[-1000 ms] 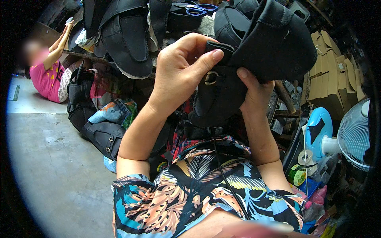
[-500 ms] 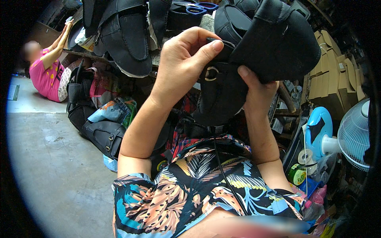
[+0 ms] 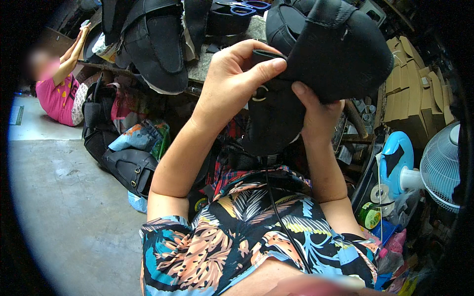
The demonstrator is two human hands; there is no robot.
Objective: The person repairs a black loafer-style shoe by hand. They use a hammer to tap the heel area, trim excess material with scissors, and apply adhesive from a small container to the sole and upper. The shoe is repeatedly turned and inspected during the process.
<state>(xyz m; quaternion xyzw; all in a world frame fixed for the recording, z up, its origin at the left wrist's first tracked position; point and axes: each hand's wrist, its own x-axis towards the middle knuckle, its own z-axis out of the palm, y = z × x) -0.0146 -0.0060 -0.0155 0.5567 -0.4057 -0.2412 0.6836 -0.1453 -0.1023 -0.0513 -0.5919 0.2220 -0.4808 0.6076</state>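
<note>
In front of my chest I hold a black shoe upper (image 3: 274,121) with a stitched edge and a light metal ring on it. My left hand (image 3: 224,81) pinches a flap at its top edge between thumb and fingers, close to the ring. From the right side my right hand (image 3: 320,112) grips the same piece, thumb on its face, the other fingers mostly hidden behind. A broad rounded black part (image 3: 350,56) rises above my right hand; I cannot tell whether it belongs to the same upper.
More black uppers (image 3: 158,47) and blue-handled scissors (image 3: 244,9) lie on the bench ahead. Black buckled uppers (image 3: 131,170) and plastic bags (image 3: 138,135) are piled at left. A person in pink (image 3: 59,98) sits beyond. Cardboard pieces (image 3: 412,93) and a fan (image 3: 442,165) stand right.
My left thumb and the pinched flap have shifted slightly right and down. The upper has turned a little, so its ring shows less. My right hand keeps its grip.
</note>
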